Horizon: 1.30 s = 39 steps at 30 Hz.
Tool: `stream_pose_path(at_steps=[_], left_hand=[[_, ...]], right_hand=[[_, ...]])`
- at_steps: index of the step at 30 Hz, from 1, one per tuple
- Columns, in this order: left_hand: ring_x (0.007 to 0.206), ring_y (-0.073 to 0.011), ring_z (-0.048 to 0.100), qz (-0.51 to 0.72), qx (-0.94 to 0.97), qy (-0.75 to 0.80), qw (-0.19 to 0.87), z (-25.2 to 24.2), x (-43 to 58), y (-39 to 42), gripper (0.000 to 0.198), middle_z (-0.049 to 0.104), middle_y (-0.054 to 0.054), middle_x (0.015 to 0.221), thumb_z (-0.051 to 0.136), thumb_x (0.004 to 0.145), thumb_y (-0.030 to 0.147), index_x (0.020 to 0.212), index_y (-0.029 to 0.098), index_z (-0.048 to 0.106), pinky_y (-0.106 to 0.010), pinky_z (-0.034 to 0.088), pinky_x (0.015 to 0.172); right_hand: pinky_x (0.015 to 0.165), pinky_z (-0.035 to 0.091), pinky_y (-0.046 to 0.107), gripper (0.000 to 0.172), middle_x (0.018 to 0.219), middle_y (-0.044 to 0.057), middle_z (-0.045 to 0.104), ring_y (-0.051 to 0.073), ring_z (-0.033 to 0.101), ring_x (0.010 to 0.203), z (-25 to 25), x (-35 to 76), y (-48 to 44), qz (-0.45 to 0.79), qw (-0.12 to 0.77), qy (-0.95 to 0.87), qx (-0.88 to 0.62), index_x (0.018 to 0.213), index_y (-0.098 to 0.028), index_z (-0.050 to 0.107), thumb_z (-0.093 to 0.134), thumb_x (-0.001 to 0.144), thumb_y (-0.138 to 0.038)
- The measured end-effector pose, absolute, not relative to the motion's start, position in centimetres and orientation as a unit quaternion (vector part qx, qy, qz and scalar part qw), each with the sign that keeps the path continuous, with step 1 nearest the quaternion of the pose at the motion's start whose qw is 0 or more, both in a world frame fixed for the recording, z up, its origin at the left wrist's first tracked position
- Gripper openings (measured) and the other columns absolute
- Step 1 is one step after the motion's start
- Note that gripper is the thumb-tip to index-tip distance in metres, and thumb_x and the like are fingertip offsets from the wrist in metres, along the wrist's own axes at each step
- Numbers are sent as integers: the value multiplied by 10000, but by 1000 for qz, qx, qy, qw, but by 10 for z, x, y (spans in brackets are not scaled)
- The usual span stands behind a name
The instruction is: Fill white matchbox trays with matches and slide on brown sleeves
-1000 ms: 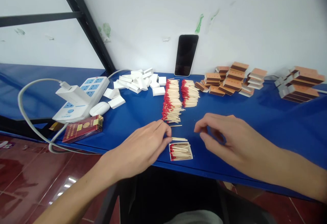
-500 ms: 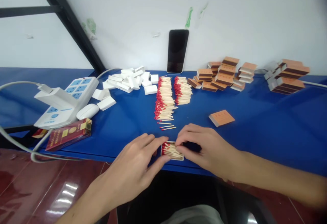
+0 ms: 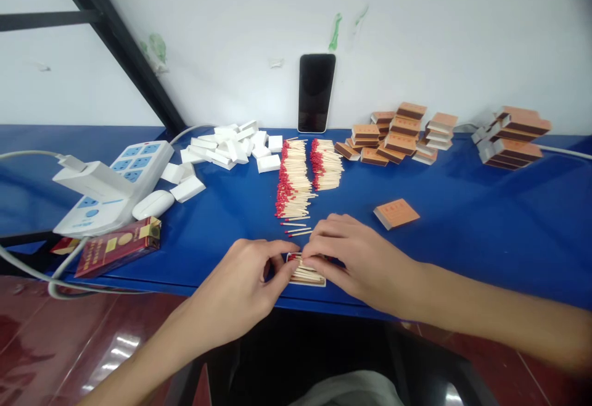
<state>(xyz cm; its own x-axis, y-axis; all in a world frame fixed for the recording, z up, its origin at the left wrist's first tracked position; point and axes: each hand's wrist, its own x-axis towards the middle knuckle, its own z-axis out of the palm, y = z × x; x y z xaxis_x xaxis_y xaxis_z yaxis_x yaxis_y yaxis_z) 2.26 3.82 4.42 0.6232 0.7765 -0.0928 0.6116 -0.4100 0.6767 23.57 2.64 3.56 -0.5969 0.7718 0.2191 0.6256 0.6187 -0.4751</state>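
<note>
Worktop point(image 3: 485, 233): blue, set against a white wall.

1. Power strip point(image 3: 121, 174), white with blue sockets, at 9 o'clock on the worktop. A white adapter point(image 3: 90, 179) sat plugged into it, and its grey cable ran off to the left.
2. Red packet point(image 3: 118, 247), lying flat at the front edge, at 6 o'clock from the strip.
3. White mouse point(image 3: 152, 203), just beside the strip at its 4 o'clock.
4. White inner trays point(image 3: 229, 145), a loose heap at 11 o'clock from the hands.
5. Left hand point(image 3: 240, 289): narrow, with thumb and forefinger closed on the left end of the match tray.
6. Rows of matches point(image 3: 292, 179), two of them, red heads to the left, at 12 o'clock from the tray. We counted a few loose matches point(image 3: 298, 229) between the rows and the tray.
7. Match tray point(image 3: 309, 276), white and part-filled with red-tipped matches. It lay at the front edge at 6 o'clock on the worktop, between both hands.
8. Phone point(image 3: 316, 92), black with a dark screen, propped upright against the wall at 12 o'clock.
9. Right hand point(image 3: 365, 259): fingers drawn together, tips resting on the matches in the tray. We could not tell whether it gripped anything.
10. Single orange sleeve point(image 3: 396, 213), flat, near the right hand at its 1 o'clock.
11. Stacked orange matchboxes point(image 3: 398, 137), at 1 o'clock by the wall.
12. Second stack point(image 3: 513, 137), well apart at 2 o'clock.
</note>
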Motion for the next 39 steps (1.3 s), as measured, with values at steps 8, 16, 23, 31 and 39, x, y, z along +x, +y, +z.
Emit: stream_pose_path(at_steps=[8, 16, 23, 31, 39], left_hand=[[524, -94, 499, 146, 823, 431, 339, 36, 22, 37, 239, 664, 57, 673, 483, 987, 297, 1004, 230, 712, -224, 376, 536], [524, -89, 524, 173, 813, 446, 330, 34, 22, 34, 236, 667, 67, 652, 515, 969, 280, 1081, 236, 719, -215, 400, 545], [703, -130, 626, 243, 826, 440, 256, 20, 16, 44, 235, 694, 5, 848, 490, 994, 257, 1121, 213, 682, -232, 472, 644], [861, -194, 647, 201, 872, 424, 140, 17, 13, 59, 242, 617, -62, 1023, 506, 998, 245, 1180, 184, 654, -326, 530, 769], [832, -242, 662, 94, 896, 427, 79, 26, 27, 68, 276, 608, -68, 1020, 479, 1010, 332, 1223, 217, 613, -365, 550, 684]], right_hand=[[698, 433, 294, 173, 854, 9, 663, 160, 617, 798, 46, 247, 27, 221, 140, -873, -412, 895, -206, 670, 520, 944, -134], [656, 456, 258, 217, 871, -19, 652, 123, 605, 741, 63, 261, 18, 286, 114, -848, -432, 941, -254, 664, 470, 966, -161], [587, 436, 235, 211, 817, 1, 676, 119, 610, 687, 59, 251, 18, 202, 195, -871, -403, 989, -234, 722, 512, 978, -218], [512, 323, 279, 253, 808, 14, 597, 128, 517, 576, 50, 229, 16, 75, 102, -908, -399, 891, -208, 707, 480, 993, -251], [745, 477, 333, 220, 936, 53, 681, 213, 648, 869, 45, 245, 58, 126, 93, -869, -469, 1067, -199, 714, 518, 974, -236]])
